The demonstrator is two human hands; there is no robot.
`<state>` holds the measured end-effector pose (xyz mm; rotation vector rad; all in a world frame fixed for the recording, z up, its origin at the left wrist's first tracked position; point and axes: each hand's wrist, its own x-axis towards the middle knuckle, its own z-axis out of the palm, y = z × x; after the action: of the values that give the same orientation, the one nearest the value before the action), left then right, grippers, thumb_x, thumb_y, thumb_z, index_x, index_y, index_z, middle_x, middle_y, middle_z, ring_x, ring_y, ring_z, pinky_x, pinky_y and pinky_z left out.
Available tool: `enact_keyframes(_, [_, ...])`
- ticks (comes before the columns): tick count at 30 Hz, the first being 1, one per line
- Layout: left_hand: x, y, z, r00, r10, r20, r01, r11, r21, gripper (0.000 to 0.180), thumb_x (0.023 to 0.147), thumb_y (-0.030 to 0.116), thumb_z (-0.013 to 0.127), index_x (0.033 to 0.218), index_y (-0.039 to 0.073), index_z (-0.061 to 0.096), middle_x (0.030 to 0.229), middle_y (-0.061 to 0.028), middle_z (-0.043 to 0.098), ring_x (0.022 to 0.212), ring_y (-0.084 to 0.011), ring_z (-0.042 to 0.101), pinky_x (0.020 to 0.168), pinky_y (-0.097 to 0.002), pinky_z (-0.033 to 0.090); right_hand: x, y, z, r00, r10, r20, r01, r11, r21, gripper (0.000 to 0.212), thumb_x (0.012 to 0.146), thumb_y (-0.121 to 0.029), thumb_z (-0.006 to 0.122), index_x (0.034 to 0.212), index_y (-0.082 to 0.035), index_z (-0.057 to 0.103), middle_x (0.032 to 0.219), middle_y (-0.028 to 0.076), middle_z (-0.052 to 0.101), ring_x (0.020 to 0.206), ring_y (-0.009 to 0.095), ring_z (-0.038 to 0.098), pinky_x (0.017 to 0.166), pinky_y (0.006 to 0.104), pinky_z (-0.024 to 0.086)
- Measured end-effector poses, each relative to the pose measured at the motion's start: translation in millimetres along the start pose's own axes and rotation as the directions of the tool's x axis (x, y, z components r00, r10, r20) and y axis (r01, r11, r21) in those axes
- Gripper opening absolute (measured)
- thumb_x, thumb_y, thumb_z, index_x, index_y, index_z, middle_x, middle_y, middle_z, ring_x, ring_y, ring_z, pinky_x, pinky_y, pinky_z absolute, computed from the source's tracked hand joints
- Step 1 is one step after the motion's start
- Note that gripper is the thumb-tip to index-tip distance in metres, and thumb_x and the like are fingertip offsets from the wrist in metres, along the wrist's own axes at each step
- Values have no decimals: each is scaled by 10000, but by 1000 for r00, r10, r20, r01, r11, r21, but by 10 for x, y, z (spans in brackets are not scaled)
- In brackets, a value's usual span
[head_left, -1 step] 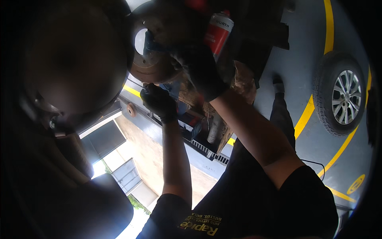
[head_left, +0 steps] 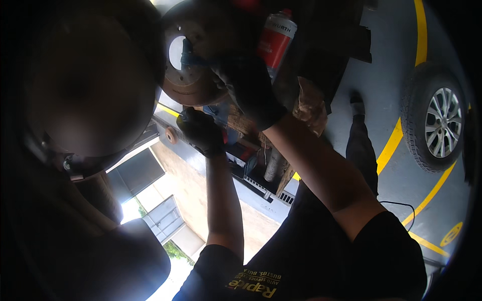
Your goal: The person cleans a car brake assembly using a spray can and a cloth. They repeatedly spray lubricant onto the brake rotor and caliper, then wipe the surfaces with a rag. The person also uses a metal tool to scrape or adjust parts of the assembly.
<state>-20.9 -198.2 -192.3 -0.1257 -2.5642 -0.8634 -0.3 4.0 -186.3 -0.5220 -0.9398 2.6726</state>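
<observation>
A brown-grey brake disc [head_left: 188, 83], with a round centre hole and small holes about it, is at the upper middle. My right hand [head_left: 248, 88], in a black glove, is closed in front of it on a dark bluish brush-like tool [head_left: 193, 60]. The tool's broad end shows against the bright centre hole. Below the disc's lower rim is my left hand [head_left: 201, 131], also gloved in black, with its fingers curled. Shadow hides whether they grip the rim. A red and white spray can [head_left: 276, 42] stands beyond my right hand.
A large dark round part [head_left: 88, 85], blurred, fills the upper left. A wheel with a tyre [head_left: 437, 120] lies on the grey floor at right, near yellow lines [head_left: 391, 145]. Wood pieces [head_left: 311, 105] and a floor grate [head_left: 268, 188] are beyond my arms. A leg [head_left: 359, 140] shows at right.
The view has shifted slightly, so the wheel and the floor lines sit a little further right. My hands stay nearly in place at the disc.
</observation>
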Motion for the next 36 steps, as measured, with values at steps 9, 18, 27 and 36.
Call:
enact_keyframes(9, [0,-622,-295,991,73,113,-88,988,129,244,1158,310,523,1096,83,588,945,-39,629,949,-191,653,924,-321,516,435,292,230,717,-691,94,480,391,-785,233,965,-120,755,1183,-42,725,981,145,762,967,275,761,826,398,608])
enact_keyframes(18, [-200,-738,-413,992,-22,124,-7,974,225,238,1161,295,525,1189,68,591,1105,-61,661,1085,-194,662,1024,-349,503,516,127,632,866,-496,-61,436,810,-391,237,897,-30,737,1127,-23,681,999,157,717,932,344,712,862,453,587])
enact_keyframes(27, [-207,-480,-343,970,-106,220,55,973,224,246,1157,297,531,1209,63,588,1126,-69,668,1088,-189,666,1017,-353,509,600,130,790,894,-446,-41,409,851,-329,156,896,-75,720,1050,-75,700,1015,131,710,910,348,708,787,457,572])
enact_keyframes(36, [-256,-381,-294,964,-127,234,78,975,209,257,1153,299,538,1229,58,585,1147,-78,674,1092,-183,671,1009,-357,515,649,59,865,860,-498,-116,457,850,-261,123,895,-111,745,994,-62,692,876,71,630,866,266,655,707,404,565])
